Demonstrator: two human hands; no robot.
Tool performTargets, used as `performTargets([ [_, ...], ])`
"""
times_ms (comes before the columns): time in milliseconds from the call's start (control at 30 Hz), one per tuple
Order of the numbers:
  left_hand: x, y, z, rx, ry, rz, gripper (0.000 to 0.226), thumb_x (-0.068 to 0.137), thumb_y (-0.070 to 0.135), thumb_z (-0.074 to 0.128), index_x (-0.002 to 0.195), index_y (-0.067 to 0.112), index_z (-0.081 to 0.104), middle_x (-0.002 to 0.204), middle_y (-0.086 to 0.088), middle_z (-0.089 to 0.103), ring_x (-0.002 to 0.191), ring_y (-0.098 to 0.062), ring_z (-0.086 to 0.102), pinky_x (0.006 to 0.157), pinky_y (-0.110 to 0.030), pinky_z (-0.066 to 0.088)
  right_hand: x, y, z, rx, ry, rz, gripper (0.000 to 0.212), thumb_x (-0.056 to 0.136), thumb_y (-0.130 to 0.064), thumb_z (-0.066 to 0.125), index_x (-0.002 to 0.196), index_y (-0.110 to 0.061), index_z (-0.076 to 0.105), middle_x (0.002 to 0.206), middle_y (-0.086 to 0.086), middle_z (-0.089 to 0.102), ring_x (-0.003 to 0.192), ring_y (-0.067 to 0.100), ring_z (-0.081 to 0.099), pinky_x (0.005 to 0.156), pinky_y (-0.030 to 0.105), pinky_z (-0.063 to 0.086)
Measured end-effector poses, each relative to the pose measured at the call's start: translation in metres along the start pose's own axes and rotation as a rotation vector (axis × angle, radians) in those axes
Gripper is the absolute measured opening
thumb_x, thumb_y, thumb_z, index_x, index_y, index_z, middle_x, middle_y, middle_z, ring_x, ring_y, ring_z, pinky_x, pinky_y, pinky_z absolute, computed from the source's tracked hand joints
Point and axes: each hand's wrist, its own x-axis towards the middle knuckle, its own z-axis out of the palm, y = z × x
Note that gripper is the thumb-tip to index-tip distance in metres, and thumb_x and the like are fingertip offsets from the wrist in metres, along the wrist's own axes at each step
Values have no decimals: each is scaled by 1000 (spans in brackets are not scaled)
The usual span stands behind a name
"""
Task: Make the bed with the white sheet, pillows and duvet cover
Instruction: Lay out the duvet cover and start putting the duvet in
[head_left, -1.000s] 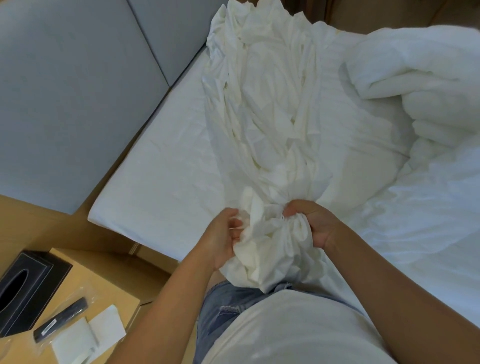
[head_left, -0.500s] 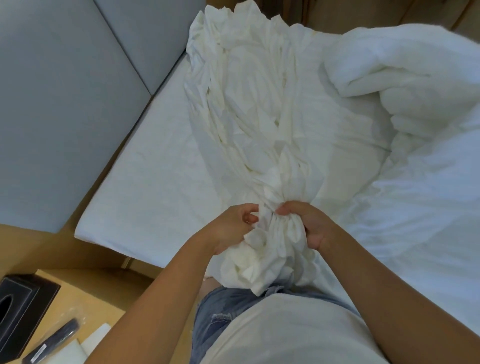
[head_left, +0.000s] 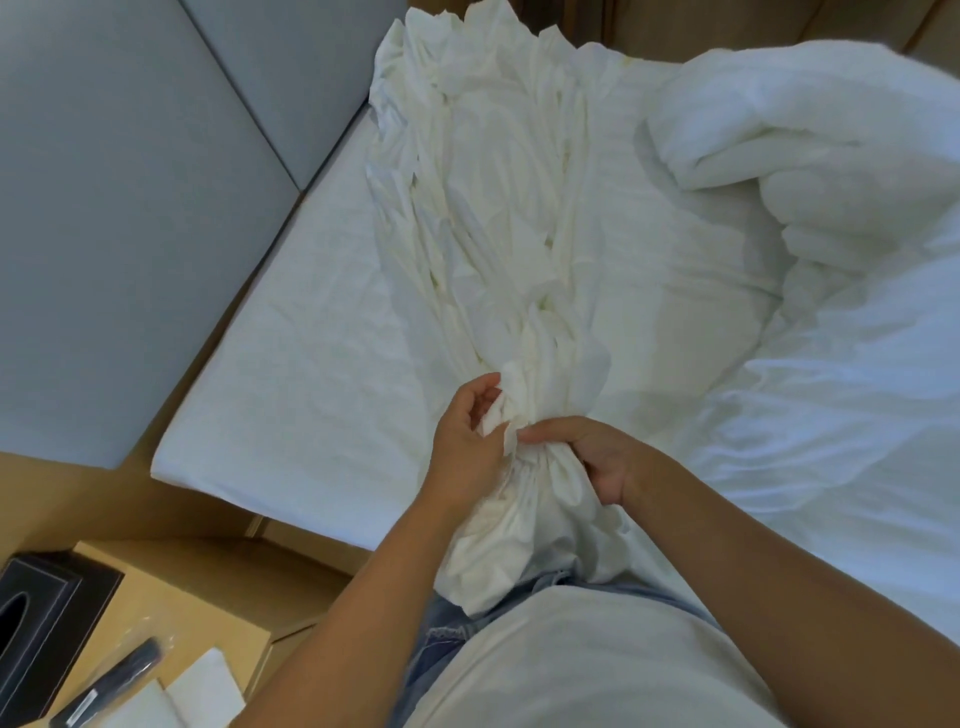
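Observation:
A crumpled white sheet (head_left: 498, 218) lies bunched in a long rope down the middle of the bed (head_left: 291, 395), from the headboard end toward me. My right hand (head_left: 587, 457) grips the gathered end of the sheet, fingers curled round it. My left hand (head_left: 467, 441) touches the same bundle from the left, fingers loosely bent against the folds. The sheet's tail hangs below my hands against my waist. A thick white duvet (head_left: 810, 171) is heaped on the right side of the bed. No pillows are in view.
A grey padded headboard (head_left: 119, 208) runs along the left. A wooden bedside table (head_left: 171, 597) at lower left holds a black tissue box (head_left: 36, 623), a dark remote in a plastic sleeve (head_left: 114, 680) and white paper (head_left: 202, 691).
Both hands have gathered more sheet toward me. My left hand has loosened its grip and shifted up the bundle, while my right hand has slid lower and kept its hold.

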Motion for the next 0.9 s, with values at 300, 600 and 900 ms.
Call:
performTargets([
  [300, 9, -1, -42, 398, -217, -78, 70, 76, -16, 41, 127, 30, 52, 135, 4, 51, 122, -15, 49, 95, -21, 42, 9, 11, -7, 109, -16, -52, 63, 61, -4, 61, 123, 4, 54, 106, 23, 65, 97, 37, 62, 85, 46, 50],
  [600, 3, -10, -20, 621, -222, 173, 48, 93, 14, 55, 136, 30, 40, 119, 13, 52, 109, 0, 48, 84, -2, 36, 12, 17, -3, 146, -89, -72, 30, 65, -5, 60, 94, 2, 63, 78, 16, 66, 70, 26, 66, 67, 36, 55],
  [900, -16, -20, -29, 224, -229, -291, 50, 55, 75, 69, 92, 43, 62, 85, 22, 68, 79, 6, 64, 63, -10, 47, 7, 15, -12, 206, -30, -96, 44, 65, -5, 59, 108, 3, 57, 92, 21, 67, 81, 34, 66, 72, 42, 54],
])
